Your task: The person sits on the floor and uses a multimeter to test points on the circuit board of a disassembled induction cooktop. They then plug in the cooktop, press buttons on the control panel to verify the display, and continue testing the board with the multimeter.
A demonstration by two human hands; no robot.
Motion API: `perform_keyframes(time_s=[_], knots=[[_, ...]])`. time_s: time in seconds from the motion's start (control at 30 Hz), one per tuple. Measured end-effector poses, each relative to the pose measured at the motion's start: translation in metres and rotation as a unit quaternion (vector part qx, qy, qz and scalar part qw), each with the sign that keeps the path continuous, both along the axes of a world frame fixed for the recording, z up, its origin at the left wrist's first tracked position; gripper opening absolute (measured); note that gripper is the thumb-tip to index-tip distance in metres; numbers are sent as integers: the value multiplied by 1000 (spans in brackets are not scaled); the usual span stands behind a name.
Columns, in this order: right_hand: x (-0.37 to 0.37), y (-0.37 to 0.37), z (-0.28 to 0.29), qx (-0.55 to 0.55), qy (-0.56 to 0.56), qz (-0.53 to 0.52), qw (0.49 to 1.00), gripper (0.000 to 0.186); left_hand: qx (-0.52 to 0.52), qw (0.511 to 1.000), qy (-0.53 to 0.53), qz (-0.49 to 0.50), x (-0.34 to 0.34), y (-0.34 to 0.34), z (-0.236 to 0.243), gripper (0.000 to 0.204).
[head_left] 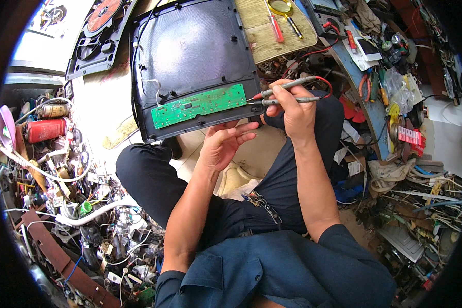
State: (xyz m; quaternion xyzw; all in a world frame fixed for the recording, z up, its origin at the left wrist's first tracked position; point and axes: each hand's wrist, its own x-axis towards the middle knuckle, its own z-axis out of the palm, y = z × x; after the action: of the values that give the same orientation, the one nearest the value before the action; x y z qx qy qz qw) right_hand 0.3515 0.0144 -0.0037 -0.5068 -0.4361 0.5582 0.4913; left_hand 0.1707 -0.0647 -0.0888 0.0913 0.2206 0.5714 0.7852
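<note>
My right hand (296,114) grips two multimeter probes together: a red-collared probe (292,84) above and a black-collared probe (288,100) below. Their tips point left at the right end of a long green circuit board (200,107); whether they touch it, I cannot tell. The board lies along the near edge of a black plastic housing panel (190,49), and a white wire (155,82) runs to its left end. Just below the panel's near edge is my left hand (223,145), palm up, fingers stretched out and holding nothing. Some of its fingertips are close to that edge; contact is unclear.
A red-handled screwdriver (276,30) and a magnifying glass (291,24) lie on a wooden board (264,43). Beyond the panel's left side is a black housing with an orange coil (101,18). Scrap and wires (108,231) heap at left; a cluttered blue-edged bench (362,95) stands right.
</note>
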Motion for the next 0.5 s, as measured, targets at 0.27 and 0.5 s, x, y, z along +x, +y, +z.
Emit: perform_keyframes(time_s=[0.27, 0.5], knots=[[1, -2, -2, 21, -6, 17, 1000, 19, -31, 999, 27, -26, -10, 15, 15, 48], [0, -2, 0, 11, -4, 20, 1000, 21, -42, 997, 58, -18, -7, 16, 24, 45]])
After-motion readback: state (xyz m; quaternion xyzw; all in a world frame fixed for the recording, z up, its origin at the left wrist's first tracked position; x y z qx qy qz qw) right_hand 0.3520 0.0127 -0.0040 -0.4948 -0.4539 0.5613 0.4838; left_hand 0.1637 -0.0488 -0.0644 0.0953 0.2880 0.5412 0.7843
